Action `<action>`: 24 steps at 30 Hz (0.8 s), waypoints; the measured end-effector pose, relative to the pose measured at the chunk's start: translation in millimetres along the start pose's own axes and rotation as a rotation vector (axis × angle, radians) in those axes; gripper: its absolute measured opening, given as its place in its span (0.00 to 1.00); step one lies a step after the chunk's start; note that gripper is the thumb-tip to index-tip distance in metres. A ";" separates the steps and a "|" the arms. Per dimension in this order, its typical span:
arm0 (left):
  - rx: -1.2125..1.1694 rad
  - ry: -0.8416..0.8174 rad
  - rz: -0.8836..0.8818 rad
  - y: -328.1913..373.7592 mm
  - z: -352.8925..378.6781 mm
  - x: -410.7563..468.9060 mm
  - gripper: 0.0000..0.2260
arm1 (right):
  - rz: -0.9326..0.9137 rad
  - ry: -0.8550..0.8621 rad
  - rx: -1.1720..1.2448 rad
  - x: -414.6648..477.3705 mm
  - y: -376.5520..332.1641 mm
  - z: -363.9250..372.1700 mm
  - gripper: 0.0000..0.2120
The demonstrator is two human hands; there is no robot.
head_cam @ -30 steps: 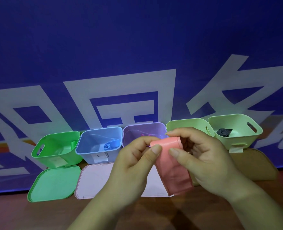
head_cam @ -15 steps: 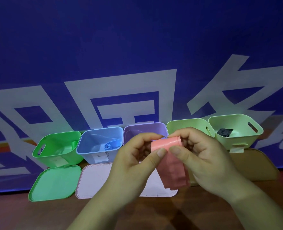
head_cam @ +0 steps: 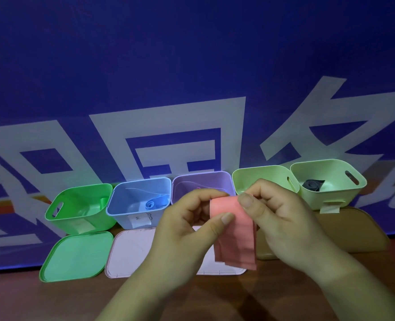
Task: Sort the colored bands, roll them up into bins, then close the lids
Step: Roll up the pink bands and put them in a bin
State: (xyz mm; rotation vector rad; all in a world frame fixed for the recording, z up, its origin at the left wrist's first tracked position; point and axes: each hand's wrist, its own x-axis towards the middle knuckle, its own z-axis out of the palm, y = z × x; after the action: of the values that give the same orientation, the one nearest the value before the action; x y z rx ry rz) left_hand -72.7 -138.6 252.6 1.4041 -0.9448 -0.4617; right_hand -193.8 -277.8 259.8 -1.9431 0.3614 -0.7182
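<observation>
Left hand (head_cam: 187,225) and right hand (head_cam: 282,218) are both pinching the top of the pink band (head_cam: 234,232), which hangs above the surface (head_cam: 52,302) in front of the purple bin (head_cam: 201,184). They cover that bin's front and part of the pale lid (head_cam: 131,253), so its contents are hard to make out.

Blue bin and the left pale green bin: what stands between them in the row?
In the head view, the purple bin stands between the blue bin and the left pale green bin; the left hand covers its front.
</observation>
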 end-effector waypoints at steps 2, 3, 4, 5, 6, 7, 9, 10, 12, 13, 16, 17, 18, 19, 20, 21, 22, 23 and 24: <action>-0.001 -0.005 -0.014 1.0 -0.8 -0.5 0.12 | -0.015 -0.006 0.018 -0.4 0.0 0.5 0.15; -0.004 -0.009 -0.018 1.5 -1.0 -0.6 0.12 | -0.023 -0.007 0.038 -0.7 0.4 1.0 0.13; -0.006 -0.012 -0.023 1.8 -1.0 -0.7 0.12 | -0.027 -0.010 0.067 -0.9 1.3 1.5 0.12; -0.008 -0.012 -0.030 2.1 -0.8 -0.7 0.12 | -0.029 -0.019 0.101 -1.3 2.3 2.0 0.13; -0.014 -0.007 -0.040 2.6 -0.5 -0.7 0.12 | -0.033 -0.034 0.130 -1.8 3.5 2.2 0.14; -0.025 -0.002 -0.048 3.0 -0.7 -0.8 0.13 | -0.041 -0.048 0.147 -2.3 4.6 2.0 0.17; -0.049 0.007 -0.062 4.4 -1.2 -0.8 0.13 | -0.059 -0.072 0.147 -3.1 5.6 1.4 0.18; -0.053 0.011 -0.066 5.1 -1.6 -0.7 0.13 | -0.067 -0.077 0.142 -3.3 5.5 1.2 0.16; -0.058 0.014 -0.073 6.1 -2.1 -0.5 0.11 | -0.074 -0.074 0.134 -3.5 6.0 1.3 0.13; -0.059 0.013 -0.077 6.9 -2.1 -0.3 0.10 | -0.075 -0.071 0.133 -3.8 6.7 1.3 0.13; -0.049 0.009 -0.080 8.6 -1.9 -0.5 0.08 | -0.082 -0.066 0.137 -4.1 7.8 2.7 0.14; -0.040 0.011 -0.079 9.3 -2.0 -0.6 0.08 | -0.082 -0.066 0.136 -4.2 8.1 3.0 0.15; -0.028 0.016 -0.075 10.3 -1.9 -0.6 0.08 | -0.082 -0.065 0.136 -4.2 8.4 3.2 0.15; -0.011 0.021 -0.067 10.9 -1.8 -0.5 0.08 | -0.081 -0.064 0.138 -4.2 8.3 3.2 0.16; 0.008 0.026 -0.061 11.3 -1.9 -0.4 0.08 | -0.079 -0.063 0.141 -4.0 8.3 3.4 0.16; 0.026 0.029 -0.056 11.8 -1.8 -0.3 0.08 | -0.077 -0.063 0.145 -3.9 8.6 3.5 0.15; 0.036 0.030 -0.052 12.1 -1.8 -0.1 0.08 | -0.074 -0.062 0.151 -3.9 8.9 3.9 0.15; 0.043 0.026 -0.047 12.1 -1.9 -0.1 0.07 | -0.069 -0.060 0.158 -3.8 9.3 4.2 0.15; 0.050 0.018 -0.043 12.2 -2.1 -0.1 0.07 | -0.063 -0.058 0.167 -3.9 9.9 4.8 0.14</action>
State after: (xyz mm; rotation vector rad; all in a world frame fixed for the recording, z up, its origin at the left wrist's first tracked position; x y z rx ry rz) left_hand -74.1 -135.3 264.5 1.4736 -0.9190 -0.4595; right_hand -193.3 -276.9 248.2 -1.8192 0.1986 -0.7087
